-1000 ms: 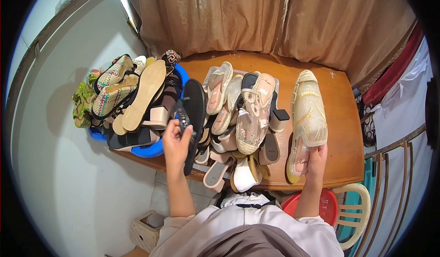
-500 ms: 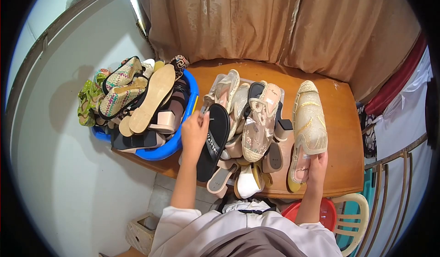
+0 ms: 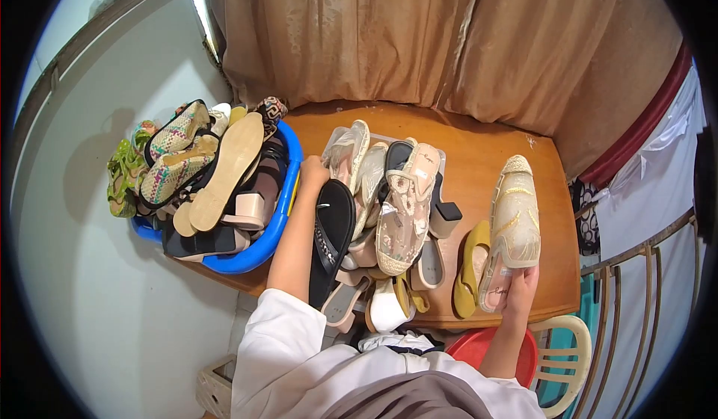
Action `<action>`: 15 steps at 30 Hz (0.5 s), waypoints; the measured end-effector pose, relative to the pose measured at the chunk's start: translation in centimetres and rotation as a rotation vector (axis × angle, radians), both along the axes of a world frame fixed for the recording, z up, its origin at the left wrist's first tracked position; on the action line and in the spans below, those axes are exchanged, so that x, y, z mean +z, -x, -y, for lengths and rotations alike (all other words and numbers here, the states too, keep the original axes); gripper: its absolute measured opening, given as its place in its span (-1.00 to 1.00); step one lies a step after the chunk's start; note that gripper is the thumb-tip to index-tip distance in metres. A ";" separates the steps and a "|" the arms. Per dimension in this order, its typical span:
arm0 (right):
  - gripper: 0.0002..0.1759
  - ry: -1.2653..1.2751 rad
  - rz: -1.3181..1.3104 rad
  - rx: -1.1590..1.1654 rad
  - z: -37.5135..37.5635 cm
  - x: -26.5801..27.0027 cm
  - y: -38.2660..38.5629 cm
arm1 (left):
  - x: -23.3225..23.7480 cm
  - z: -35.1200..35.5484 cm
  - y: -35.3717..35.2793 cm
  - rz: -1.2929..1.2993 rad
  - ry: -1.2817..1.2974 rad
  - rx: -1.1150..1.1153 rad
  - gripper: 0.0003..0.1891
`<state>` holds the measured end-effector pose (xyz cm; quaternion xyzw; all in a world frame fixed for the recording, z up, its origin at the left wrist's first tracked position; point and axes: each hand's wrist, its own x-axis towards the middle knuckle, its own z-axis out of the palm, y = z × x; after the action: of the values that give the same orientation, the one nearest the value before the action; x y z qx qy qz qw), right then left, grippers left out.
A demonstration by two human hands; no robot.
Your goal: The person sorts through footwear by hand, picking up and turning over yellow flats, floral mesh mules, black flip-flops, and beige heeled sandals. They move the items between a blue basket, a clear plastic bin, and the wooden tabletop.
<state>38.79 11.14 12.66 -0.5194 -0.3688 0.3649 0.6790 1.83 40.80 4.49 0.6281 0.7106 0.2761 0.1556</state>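
Brown curtains [image 3: 351, 38] back the table [image 3: 471, 165]; one blue basin [image 3: 250, 260] of shoes [image 3: 224, 176] and one black sandal [image 3: 338, 213] flank our left arm [image 3: 295, 243]. Our left hand [image 3: 314, 172] has moved up beside the tray [image 3: 335, 138], its grip we cannot tell; our right hand [image 3: 521, 283] stays clamped on one cream mule [image 3: 519, 210] at the table's right, baring one mustard shoe [image 3: 469, 277].

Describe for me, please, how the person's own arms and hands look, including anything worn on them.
Loose, plain white fabric sleeves cover the upper arms and end near the elbows, leaving the forearms bare. The left hand and right hand show no gloves, and no watch or bracelet is visible.
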 end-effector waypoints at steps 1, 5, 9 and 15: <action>-0.34 0.013 -0.012 -0.005 0.0 0.0 -0.2 | 0.5 0.4 0.0 0.003 -0.044 -0.013 -0.71; -0.35 0.011 -0.028 0.003 -0.4 0.0 0.1 | 3.0 2.5 -0.9 0.016 -0.195 -0.010 -0.72; -0.33 0.009 -0.024 0.050 -1.2 0.3 0.9 | 5.9 4.4 -1.6 0.206 -0.315 -0.007 -0.76; -0.31 0.003 -0.005 0.111 -2.1 0.6 2.3 | 8.0 5.7 -0.8 0.416 -0.389 0.066 -0.80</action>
<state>36.44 13.21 13.22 -0.4983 -0.3947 0.4042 0.6577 2.59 35.05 12.44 0.5523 0.6172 0.5354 0.1655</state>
